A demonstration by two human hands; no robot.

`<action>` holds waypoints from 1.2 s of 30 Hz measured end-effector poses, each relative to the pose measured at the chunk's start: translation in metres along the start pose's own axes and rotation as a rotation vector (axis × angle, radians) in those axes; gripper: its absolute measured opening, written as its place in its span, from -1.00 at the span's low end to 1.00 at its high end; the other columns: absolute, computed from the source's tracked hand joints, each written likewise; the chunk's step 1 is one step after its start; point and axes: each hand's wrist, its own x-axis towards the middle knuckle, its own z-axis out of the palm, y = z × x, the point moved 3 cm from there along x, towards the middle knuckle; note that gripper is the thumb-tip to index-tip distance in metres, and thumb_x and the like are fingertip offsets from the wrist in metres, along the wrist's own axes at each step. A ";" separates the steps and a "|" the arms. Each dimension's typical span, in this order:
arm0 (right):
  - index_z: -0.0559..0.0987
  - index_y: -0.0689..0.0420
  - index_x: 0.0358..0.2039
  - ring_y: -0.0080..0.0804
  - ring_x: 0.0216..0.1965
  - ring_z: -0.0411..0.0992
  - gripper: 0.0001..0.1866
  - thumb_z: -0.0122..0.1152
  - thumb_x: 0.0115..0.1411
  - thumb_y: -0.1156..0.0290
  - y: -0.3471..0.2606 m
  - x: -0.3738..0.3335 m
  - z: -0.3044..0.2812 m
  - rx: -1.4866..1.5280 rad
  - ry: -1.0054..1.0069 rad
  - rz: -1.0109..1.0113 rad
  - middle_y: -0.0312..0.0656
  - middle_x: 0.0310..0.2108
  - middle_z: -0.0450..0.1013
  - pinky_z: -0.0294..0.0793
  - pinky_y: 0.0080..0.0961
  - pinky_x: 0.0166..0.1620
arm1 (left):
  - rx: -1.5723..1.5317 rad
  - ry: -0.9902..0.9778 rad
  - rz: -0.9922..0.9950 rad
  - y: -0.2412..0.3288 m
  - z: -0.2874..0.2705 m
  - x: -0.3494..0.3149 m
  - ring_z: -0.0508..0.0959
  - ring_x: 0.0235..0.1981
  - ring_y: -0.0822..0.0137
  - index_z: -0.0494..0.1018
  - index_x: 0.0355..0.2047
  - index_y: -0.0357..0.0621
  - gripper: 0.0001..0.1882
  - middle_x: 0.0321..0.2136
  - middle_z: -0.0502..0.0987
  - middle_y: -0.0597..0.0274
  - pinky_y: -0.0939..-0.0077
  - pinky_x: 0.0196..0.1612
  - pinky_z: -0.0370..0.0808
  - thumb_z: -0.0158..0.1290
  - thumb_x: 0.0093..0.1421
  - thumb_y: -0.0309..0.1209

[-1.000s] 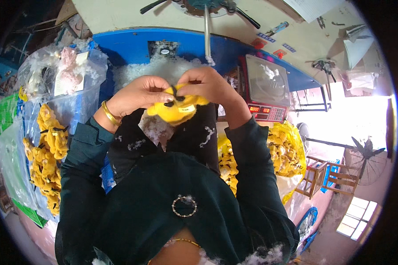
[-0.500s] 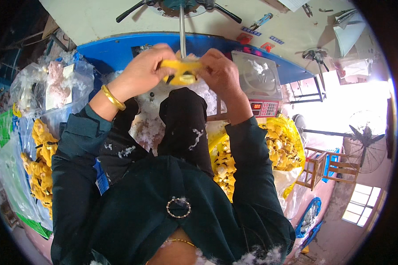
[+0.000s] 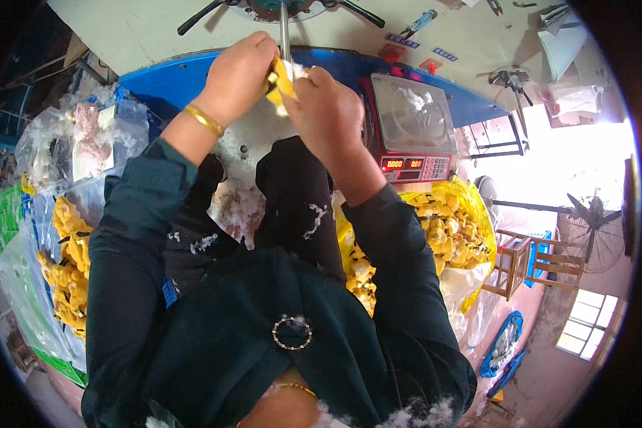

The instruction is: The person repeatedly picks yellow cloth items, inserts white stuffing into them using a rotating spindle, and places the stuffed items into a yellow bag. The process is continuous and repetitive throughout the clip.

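Between my two hands is a small yellow plush piece (image 3: 285, 80) with black and white patches, held up against the lower end of a metal tube (image 3: 284, 32). My left hand (image 3: 237, 80), with a gold bangle at the wrist, grips the piece from the left, fingers closed. From the right my right hand (image 3: 327, 110) pinches it, its fingertips partly hidden. White stuffing fluff shows at the piece's upper right edge, beside the tube. The tube comes out of a round machine fitting with black-handled levers (image 3: 360, 14).
A blue ledge (image 3: 171, 82) runs behind my hands. Right of them stands a red scale (image 3: 414, 160) with fluff on its tray. Yellow plush pieces fill a yellow bag (image 3: 488, 235) on the right; more plush pieces (image 3: 68, 246) lie at left, below a clear plastic bag (image 3: 132, 128).
The plush piece, stretched sideways between both hands below the tube, has moved up and slightly left to the tube's end. My left hand has risen; my right hand has shifted left.
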 end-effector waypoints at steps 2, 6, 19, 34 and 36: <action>0.59 0.08 -0.55 -0.25 -0.54 0.45 -0.77 0.32 -0.11 0.20 -0.002 0.007 0.006 0.000 0.000 0.060 -0.23 -0.53 0.41 0.43 -0.38 -0.49 | 0.012 0.001 -0.041 -0.008 0.004 0.012 0.48 -0.31 0.01 0.40 -0.40 -0.20 -0.87 -0.36 0.44 0.12 0.30 -0.32 0.45 0.06 -0.01 -0.58; 0.58 0.11 -0.58 -0.23 -0.53 0.44 -0.72 0.34 -0.10 0.15 -0.001 0.004 0.008 0.035 -0.070 0.145 -0.21 -0.55 0.40 0.41 -0.34 -0.48 | -0.041 -0.045 -0.323 0.004 -0.027 0.019 0.49 -0.50 0.13 0.43 -0.50 -0.22 -0.80 -0.52 0.48 0.11 0.38 -0.43 0.42 0.12 0.11 -0.34; 0.56 0.26 -0.55 0.08 -0.48 0.44 -0.57 0.18 0.12 0.08 0.010 0.006 -0.001 0.649 -0.411 0.271 0.12 -0.57 0.44 0.35 -0.14 -0.41 | -0.505 -0.230 -0.331 -0.035 0.030 0.038 0.44 -0.66 0.11 0.48 -0.62 -0.29 -0.69 -0.69 0.46 -0.03 0.30 -0.51 0.37 0.12 0.01 -0.25; 0.54 0.19 -0.61 -0.05 -0.55 0.41 -0.64 0.39 -0.11 0.13 0.007 -0.007 0.011 0.459 -0.178 0.428 -0.05 -0.61 0.41 0.35 -0.25 -0.48 | -0.395 -0.189 -0.358 0.013 0.008 0.006 0.36 -0.68 0.30 0.36 -0.66 -0.24 -0.73 -0.71 0.43 0.13 0.44 -0.54 0.33 0.12 0.10 -0.38; 0.53 0.20 -0.60 -0.04 -0.55 0.41 -0.66 0.39 -0.12 0.17 0.008 -0.010 0.011 0.472 -0.148 0.395 -0.05 -0.59 0.43 0.36 -0.25 -0.47 | -0.356 -0.195 -0.346 0.020 0.005 0.002 0.39 -0.66 0.22 0.38 -0.64 -0.23 -0.75 -0.69 0.43 0.11 0.42 -0.53 0.34 0.11 0.11 -0.38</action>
